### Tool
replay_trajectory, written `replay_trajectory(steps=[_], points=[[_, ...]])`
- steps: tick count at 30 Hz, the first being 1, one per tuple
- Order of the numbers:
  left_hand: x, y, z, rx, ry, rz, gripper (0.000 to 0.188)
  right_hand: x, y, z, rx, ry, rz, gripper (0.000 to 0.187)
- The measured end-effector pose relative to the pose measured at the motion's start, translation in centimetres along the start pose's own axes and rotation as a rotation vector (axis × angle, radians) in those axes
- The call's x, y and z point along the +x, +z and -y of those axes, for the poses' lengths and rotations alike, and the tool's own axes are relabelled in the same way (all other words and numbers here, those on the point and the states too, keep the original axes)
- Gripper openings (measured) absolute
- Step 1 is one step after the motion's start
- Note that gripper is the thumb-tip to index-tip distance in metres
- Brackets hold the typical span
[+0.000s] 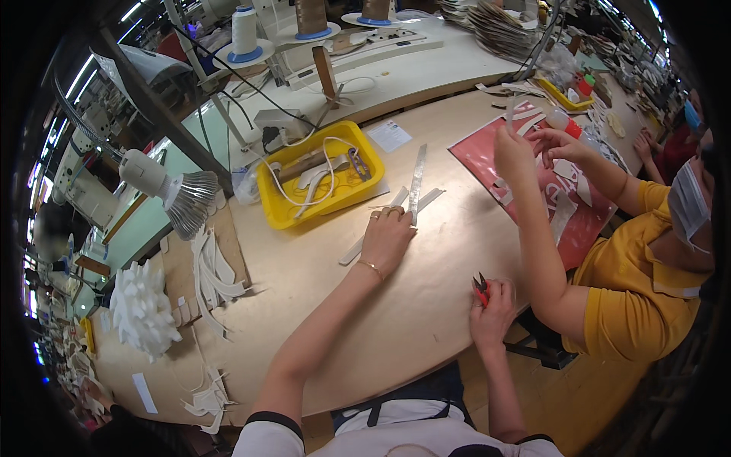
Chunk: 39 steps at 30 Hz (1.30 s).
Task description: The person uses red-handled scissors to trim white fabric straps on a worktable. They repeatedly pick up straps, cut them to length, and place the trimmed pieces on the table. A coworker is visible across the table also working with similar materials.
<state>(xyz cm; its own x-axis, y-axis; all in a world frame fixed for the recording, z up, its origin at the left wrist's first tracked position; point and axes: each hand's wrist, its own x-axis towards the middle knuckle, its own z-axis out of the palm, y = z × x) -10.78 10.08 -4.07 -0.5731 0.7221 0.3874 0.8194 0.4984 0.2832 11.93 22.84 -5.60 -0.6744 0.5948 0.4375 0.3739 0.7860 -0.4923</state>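
Note:
My left hand (387, 242) reaches over the middle of the table, fingers bent and close together on narrow pale strips (352, 252). The strips stick out on both sides of the hand, and the fingertips hide how they are gripped. Touching or just beside those fingers, a shiny ruler-like strip (418, 177) points away from me. Near the table's front edge my right hand (494, 314) is closed around red-handled thread snips (480, 289), their dark blades pointing up and away.
A yellow tray (283, 222) holds tools and cord. On the left are white cut pieces (215, 266), a white foam-like heap (143, 308) and a lamp (186, 204). At right, a co-worker in yellow (632, 316) handles a piece over a red sheet (480, 156).

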Motion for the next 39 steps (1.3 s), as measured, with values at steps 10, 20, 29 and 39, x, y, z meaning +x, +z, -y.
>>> replay_trajectory(steps=[10,20,29,39], points=[[2.4,0.8,2.1,-0.181,-0.084,-0.007,0.016,0.0,-0.4,0.3,-0.013,-0.009,0.028,0.024],[5.5,0.4,4.9,-0.578,-0.339,-0.043,0.023,0.9,-0.7,1.2,-0.051,-0.076,0.136,0.020],[3.8,0.0,3.2,-0.464,-0.171,0.237,0.025,4.9,1.9,7.3,0.000,-0.561,0.514,0.015],[4.6,0.0,4.8,-0.596,-0.240,0.253,0.026,6.7,7.2,9.0,-0.124,-0.512,0.655,0.016]])
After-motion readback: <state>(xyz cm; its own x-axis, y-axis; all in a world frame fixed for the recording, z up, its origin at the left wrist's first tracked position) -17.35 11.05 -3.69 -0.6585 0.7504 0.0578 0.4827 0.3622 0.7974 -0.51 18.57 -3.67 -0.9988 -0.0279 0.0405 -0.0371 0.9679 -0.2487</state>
